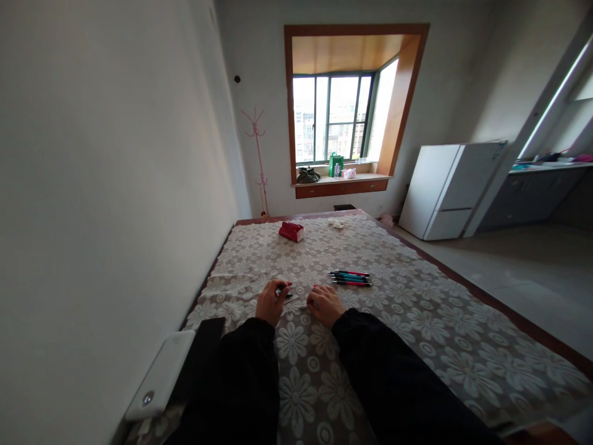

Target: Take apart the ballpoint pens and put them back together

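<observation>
Both my hands rest on a flower-patterned lace cloth (417,321) that covers a low surface. My left hand (271,301) is closed around a small dark pen part with a green tip. My right hand (327,305) grips a thin pen piece with a red end; its fingers hide most of it. Black sleeves cover both forearms. Just beyond my right hand lies a small bunch of pens (351,278), red, blue and dark, side by side on the cloth.
A red packet (291,231) and a small white object (336,224) lie at the far end. A white power bank (161,375) sits by the left wall. Beyond are a pink coat stand (259,164), a window bay and a white fridge (448,190).
</observation>
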Motion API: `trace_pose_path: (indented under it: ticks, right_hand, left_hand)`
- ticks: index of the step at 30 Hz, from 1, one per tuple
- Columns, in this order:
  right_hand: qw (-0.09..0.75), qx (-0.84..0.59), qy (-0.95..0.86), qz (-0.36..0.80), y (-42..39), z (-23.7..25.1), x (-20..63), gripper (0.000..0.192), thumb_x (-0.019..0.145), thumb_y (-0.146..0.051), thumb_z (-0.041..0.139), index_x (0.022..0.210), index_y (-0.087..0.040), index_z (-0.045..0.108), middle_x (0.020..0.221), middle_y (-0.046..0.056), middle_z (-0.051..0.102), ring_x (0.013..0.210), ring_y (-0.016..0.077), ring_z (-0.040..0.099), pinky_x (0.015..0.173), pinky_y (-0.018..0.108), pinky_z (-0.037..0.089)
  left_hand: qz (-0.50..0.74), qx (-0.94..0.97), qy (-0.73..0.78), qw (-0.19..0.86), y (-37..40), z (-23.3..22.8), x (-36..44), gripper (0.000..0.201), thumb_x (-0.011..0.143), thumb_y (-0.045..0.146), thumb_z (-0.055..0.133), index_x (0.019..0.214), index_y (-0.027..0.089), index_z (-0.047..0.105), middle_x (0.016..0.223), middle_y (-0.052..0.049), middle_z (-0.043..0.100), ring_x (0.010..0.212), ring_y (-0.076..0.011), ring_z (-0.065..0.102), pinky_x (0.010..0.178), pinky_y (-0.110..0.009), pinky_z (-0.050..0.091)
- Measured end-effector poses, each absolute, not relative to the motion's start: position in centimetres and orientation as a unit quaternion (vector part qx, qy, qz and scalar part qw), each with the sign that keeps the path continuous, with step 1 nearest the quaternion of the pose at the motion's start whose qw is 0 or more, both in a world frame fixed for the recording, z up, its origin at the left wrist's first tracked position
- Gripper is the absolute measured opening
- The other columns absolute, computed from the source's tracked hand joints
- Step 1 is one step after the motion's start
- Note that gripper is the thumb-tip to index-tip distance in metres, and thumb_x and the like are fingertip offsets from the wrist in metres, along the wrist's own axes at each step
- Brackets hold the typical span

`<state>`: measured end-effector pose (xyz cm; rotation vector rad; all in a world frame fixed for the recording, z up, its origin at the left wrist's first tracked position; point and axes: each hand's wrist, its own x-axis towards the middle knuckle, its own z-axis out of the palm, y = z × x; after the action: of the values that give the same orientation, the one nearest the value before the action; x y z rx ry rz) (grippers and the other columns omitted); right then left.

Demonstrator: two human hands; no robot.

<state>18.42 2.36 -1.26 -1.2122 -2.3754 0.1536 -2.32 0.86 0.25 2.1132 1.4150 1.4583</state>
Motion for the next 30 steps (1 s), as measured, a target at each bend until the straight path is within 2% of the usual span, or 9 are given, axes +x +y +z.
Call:
trace_pose_path:
  ticks: [4, 8, 12, 16, 18, 20, 23, 26, 30]
  right_hand:
    - [0.332, -0.463, -0.815, 0.112, 2.7, -1.4, 18.5, 0.010, 0.086, -0.018, 0.051, 0.085, -0.020, 0.061, 0.089, 0.004, 0.065, 0.091, 0.0196, 0.057, 0.087, 0.036, 0.037]
    - [0.472, -0.436, -0.717, 0.272, 3.4, -1.4, 18.6, 0.018, 0.089, -0.026, 0.044, 0.098, -0.020, 0.059, 0.075, 0.002, 0.064, 0.072, 0.0171, 0.059, 0.072, 0.031, 0.046]
    - [0.535, -0.357, -0.663, 0.382, 3.6, -1.0, 18.2, 0.020, 0.088, -0.040, 0.049, 0.089, -0.021, 0.056, 0.075, 0.003, 0.065, 0.074, 0.0181, 0.062, 0.074, 0.033, 0.049]
    - [0.556, -0.312, -0.639, 0.430, 3.4, -1.0, 17.8, 0.020, 0.086, -0.041, 0.053, 0.087, -0.022, 0.047, 0.077, 0.003, 0.064, 0.070, 0.0167, 0.060, 0.069, 0.032, 0.049]
    - [0.550, -0.335, -0.650, 0.403, 3.3, -1.0, 17.9, 0.017, 0.086, -0.038, 0.050, 0.087, -0.022, 0.046, 0.075, 0.001, 0.061, 0.065, 0.0154, 0.057, 0.064, 0.029, 0.048]
    - [0.525, -0.385, -0.684, 0.329, 3.3, -1.1, 18.3, 0.011, 0.086, -0.032, 0.046, 0.086, -0.021, 0.047, 0.074, 0.001, 0.059, 0.065, 0.0153, 0.055, 0.063, 0.028, 0.045]
    - [0.412, -0.466, -0.757, 0.200, 3.1, -0.9, 19.0, 0.007, 0.080, -0.022, 0.048, 0.084, -0.019, 0.053, 0.075, 0.003, 0.061, 0.070, 0.0165, 0.056, 0.066, 0.027, 0.041]
    - [0.272, -0.504, -0.809, 0.129, 2.9, -0.6, 19.7, 0.011, 0.073, -0.020, 0.056, 0.083, -0.019, 0.059, 0.078, 0.003, 0.063, 0.072, 0.0173, 0.058, 0.065, 0.026, 0.039]
    - [0.192, -0.489, -0.847, 0.087, 2.8, -0.2, 20.1, 0.008, 0.077, -0.023, 0.057, 0.080, -0.020, 0.064, 0.085, 0.005, 0.065, 0.075, 0.0175, 0.061, 0.065, 0.026, 0.039]
  left_hand:
    - [0.465, 0.711, 0.520, 0.083, 1.0, 0.1, -2.5, 0.016, 0.090, 0.035, 0.054, 0.094, 0.021, 0.061, 0.083, -0.002, 0.066, 0.069, -0.0138, 0.058, 0.063, -0.026, 0.046]
    - [0.409, 0.758, 0.503, 0.069, 0.8, 0.2, -2.4, 0.018, 0.090, 0.035, 0.054, 0.099, 0.023, 0.064, 0.083, -0.003, 0.065, 0.076, -0.0162, 0.058, 0.069, -0.028, 0.047]
    - [0.352, 0.808, 0.466, 0.078, 0.4, 0.5, -2.1, 0.020, 0.093, 0.032, 0.049, 0.101, 0.025, 0.066, 0.087, -0.005, 0.066, 0.085, -0.0186, 0.059, 0.075, -0.030, 0.047]
    - [0.350, 0.805, 0.472, 0.082, 0.2, 0.7, -2.0, 0.020, 0.093, 0.027, 0.048, 0.101, 0.025, 0.067, 0.092, -0.005, 0.066, 0.091, -0.0193, 0.059, 0.078, -0.030, 0.047]
    - [0.360, 0.800, 0.474, 0.084, 0.2, 0.7, -2.0, 0.019, 0.091, 0.025, 0.049, 0.100, 0.025, 0.067, 0.094, -0.005, 0.066, 0.094, -0.0195, 0.059, 0.080, -0.030, 0.047]
    - [0.364, 0.800, 0.469, 0.090, 0.2, 0.7, -2.0, 0.020, 0.090, 0.023, 0.050, 0.100, 0.025, 0.067, 0.095, -0.004, 0.066, 0.095, -0.0195, 0.059, 0.081, -0.030, 0.047]
    - [0.366, 0.800, 0.465, 0.096, 0.2, 0.7, -2.0, 0.020, 0.089, 0.022, 0.052, 0.100, 0.026, 0.068, 0.095, -0.004, 0.066, 0.095, -0.0193, 0.060, 0.081, -0.029, 0.048]
    - [0.374, 0.792, 0.472, 0.097, 0.4, 0.5, -2.0, 0.019, 0.088, 0.022, 0.054, 0.099, 0.026, 0.069, 0.094, -0.005, 0.065, 0.094, -0.0191, 0.061, 0.081, -0.029, 0.049]
    - [0.367, 0.791, 0.477, 0.114, 0.6, 0.0, -2.1, 0.020, 0.088, 0.024, 0.054, 0.100, 0.025, 0.070, 0.093, -0.005, 0.065, 0.089, -0.0179, 0.062, 0.079, -0.028, 0.051]
